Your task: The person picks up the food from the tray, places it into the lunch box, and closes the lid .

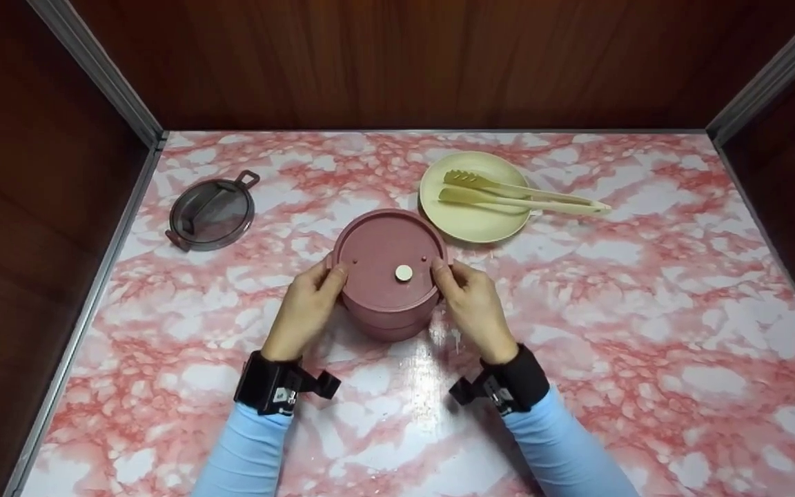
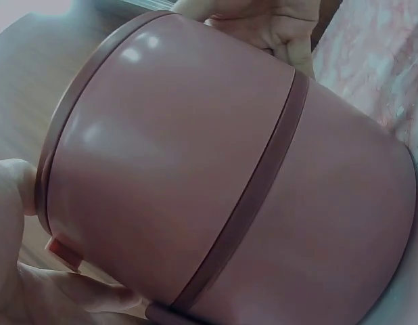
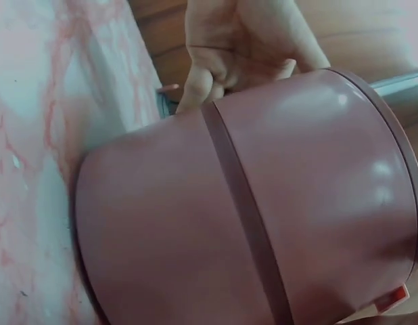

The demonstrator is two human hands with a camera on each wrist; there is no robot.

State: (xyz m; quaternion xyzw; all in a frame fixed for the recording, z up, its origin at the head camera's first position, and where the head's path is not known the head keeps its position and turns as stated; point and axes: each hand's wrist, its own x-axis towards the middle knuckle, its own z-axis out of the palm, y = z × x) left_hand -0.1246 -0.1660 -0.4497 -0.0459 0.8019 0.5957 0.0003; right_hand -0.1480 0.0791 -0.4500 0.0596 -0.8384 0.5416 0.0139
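A dusty-red pot [image 1: 389, 323] stands in the middle of the table, tilted or upright I cannot tell. Its flat lid [image 1: 384, 241] carries a round cream knob, and a darker band [image 2: 246, 196] runs round the body. My left hand [image 1: 303, 307] grips the pot's left side, thumb on the rim and fingers below at a small handle [image 2: 63, 254]. On the opposite side my right hand [image 1: 475, 307] holds it the same way, thumb over the lid's edge. In the right wrist view the left hand [image 3: 246, 40] shows behind the pot.
Behind and right of the pot lies a pale yellow plate [image 1: 480, 231] with tongs [image 1: 556, 201] across it, their handle end jutting past the rim. At the left rests a dark see-through lid [image 1: 221, 214] with a handle. Brown panels [image 1: 404, 62] wall the table's back and sides.
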